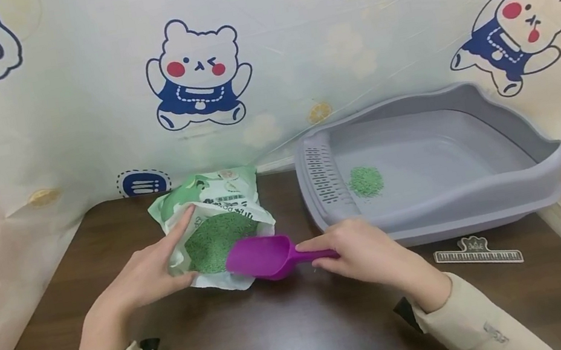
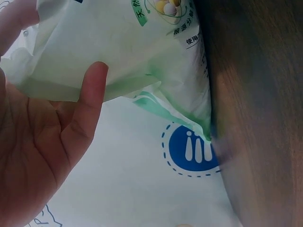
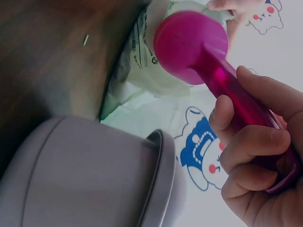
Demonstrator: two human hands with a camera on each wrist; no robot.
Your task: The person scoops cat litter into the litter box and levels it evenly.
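Setting: dark wood bench (image 1: 294, 332) against a cartoon-bear printed backdrop (image 1: 293, 44).

Item 1: purple plastic scoop (image 1: 260, 257), at the mouth of the bag. We judge it light, stiff and smooth, best taken by its handle. Our right hand (image 1: 363, 247) grips that handle, fingers curled round it.

Item 2: opened bag of green cat litter (image 1: 217, 228), lying on the bench, left of centre. Soft film, loose granules inside; we judge it floppy and liable to spill. Our left hand (image 1: 147, 272) holds the bag's mouth open, fingers fairly straight, thumb against the edge.

Item 3: grey litter tray (image 1: 484, 210), to the right, holding a small heap of green litter (image 1: 366, 180).

Item 4: ruler-like clip (image 1: 477, 254), before the tray.
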